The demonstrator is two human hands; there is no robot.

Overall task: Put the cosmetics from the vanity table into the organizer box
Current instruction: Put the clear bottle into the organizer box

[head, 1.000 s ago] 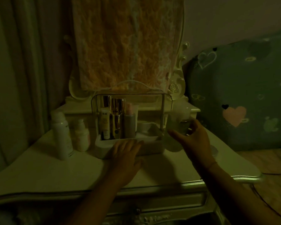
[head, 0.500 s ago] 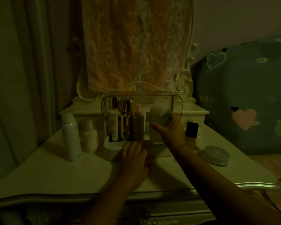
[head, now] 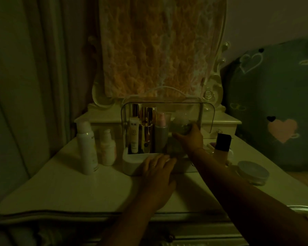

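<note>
Fingers of the right hand (head: 190, 139) curl round a frosted bottle (head: 180, 121), holding it inside the organizer box (head: 132, 162) at centre frame, just right of a grey tube (head: 161, 139). Left hand (head: 158, 173) lies flat, fingers straight, against the box's front wall. White spray bottle (head: 86, 148) stands left of the box

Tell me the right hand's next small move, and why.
Probably lower the frosted bottle to the organizer box floor and let go. The right hand grips it upright inside the box, right of the grey tube; whether its base rests there is unclear. The left hand rests flat on the box's front edge, steadying it.
</note>
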